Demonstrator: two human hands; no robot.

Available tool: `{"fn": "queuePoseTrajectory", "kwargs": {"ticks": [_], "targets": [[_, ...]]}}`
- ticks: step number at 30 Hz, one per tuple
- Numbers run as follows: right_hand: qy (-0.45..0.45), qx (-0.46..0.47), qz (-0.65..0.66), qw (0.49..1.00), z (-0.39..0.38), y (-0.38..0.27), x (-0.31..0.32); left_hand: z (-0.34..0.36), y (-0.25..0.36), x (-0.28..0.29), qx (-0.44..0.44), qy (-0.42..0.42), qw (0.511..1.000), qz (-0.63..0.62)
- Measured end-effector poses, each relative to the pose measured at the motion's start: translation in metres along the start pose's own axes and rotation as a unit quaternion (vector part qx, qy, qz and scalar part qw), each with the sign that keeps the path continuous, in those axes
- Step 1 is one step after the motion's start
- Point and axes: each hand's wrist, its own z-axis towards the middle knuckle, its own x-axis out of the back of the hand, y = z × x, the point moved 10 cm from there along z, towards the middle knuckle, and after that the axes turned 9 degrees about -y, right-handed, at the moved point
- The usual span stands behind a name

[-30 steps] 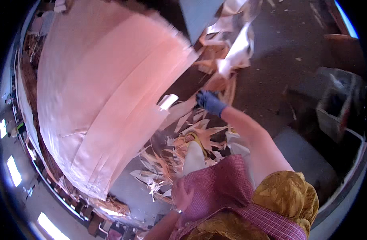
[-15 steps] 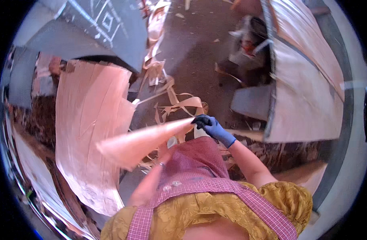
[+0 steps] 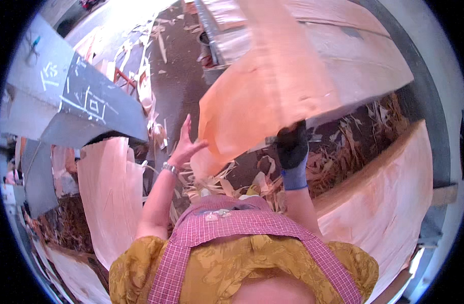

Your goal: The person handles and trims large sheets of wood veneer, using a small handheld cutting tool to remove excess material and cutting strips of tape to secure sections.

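A thin, pale orange sheet of wood veneer (image 3: 262,96) spreads in front of me, slanting up over the stack at the right. My right hand (image 3: 292,148), in a blue glove with a black palm, grips its near edge; the fingertips are partly hidden. Bare and with fingers spread, my left hand (image 3: 187,146) is beside the sheet's left edge, the thumb close to it. Whether the thumb touches the sheet I cannot tell. A watch (image 3: 170,168) is on my left wrist.
Ahead on the right lies a stack of veneer sheets (image 3: 363,66). More veneer stands at the near right (image 3: 384,207) and at the left (image 3: 112,187). A grey metal machine housing (image 3: 100,109) with chalk marks is at the left. Veneer scraps (image 3: 343,157) litter the floor.
The view has turned to the right. My right hand has carried the veneer sheet from the left over towards the right-hand stack. My left hand now shows beside it, spread open.
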Motion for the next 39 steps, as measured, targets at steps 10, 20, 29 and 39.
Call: {"fn": "queuePoseTrajectory", "kwargs": {"ticks": [10, 20, 29, 39], "targets": [[0.208, 0.298, -0.09, 0.927, -0.059, -0.283, 0.039, 0.145, 0.203, -0.166, -0.152, 0.016, 0.948, 0.28], [0.197, 0.48, -0.044, 0.854, -0.05, -0.508, 0.072, 0.131, 0.317, -0.451, -0.305, -0.269, 0.788, 0.462], [0.348, 0.436, -0.254, 0.79, -0.037, -0.613, 0.064, 0.273, 0.276, -0.511, -0.302, -0.155, 0.851, 0.401], [0.417, 0.229, -0.624, 0.62, 0.028, -0.834, 0.139, 0.44, 0.393, -0.607, -0.284, -0.153, 0.88, 0.348]]}}
